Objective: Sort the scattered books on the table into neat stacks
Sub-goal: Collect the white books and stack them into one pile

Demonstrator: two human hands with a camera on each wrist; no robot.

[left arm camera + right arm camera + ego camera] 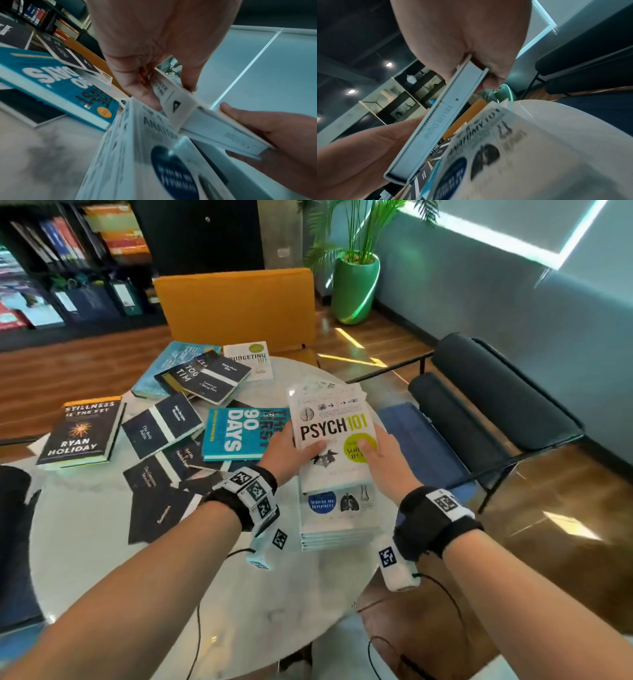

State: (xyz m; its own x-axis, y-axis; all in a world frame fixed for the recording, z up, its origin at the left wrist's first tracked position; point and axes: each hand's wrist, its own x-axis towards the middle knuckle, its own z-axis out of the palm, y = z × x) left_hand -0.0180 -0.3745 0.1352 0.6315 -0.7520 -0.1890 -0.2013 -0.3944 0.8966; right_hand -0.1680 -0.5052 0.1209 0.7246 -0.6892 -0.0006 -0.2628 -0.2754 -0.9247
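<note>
Both hands hold a white "PSYCH 101" book [332, 419] tilted above a stack of white books [337, 518] whose top cover reads "Anatomy". My left hand [294, 451] grips its left edge, thumb on the cover. My right hand [380, 458] grips its right edge the same way. In the left wrist view the left hand's fingers [137, 86] pinch the book's spine [173, 100] over the Anatomy cover [154, 155]. The right wrist view shows the book's lower edge [436, 121] clamped in the right hand's fingers [471, 54]. Scattered books cover the table's left half.
On the round marble table [102, 542] lie a blue "First 90 Days" book [239, 434], "Stillness is the Key" [80, 431], several dark paperbacks [161, 422] and "Budgeting 101" [251, 359]. An orange chair [239, 302] stands behind, a black chair [486, 405] at right.
</note>
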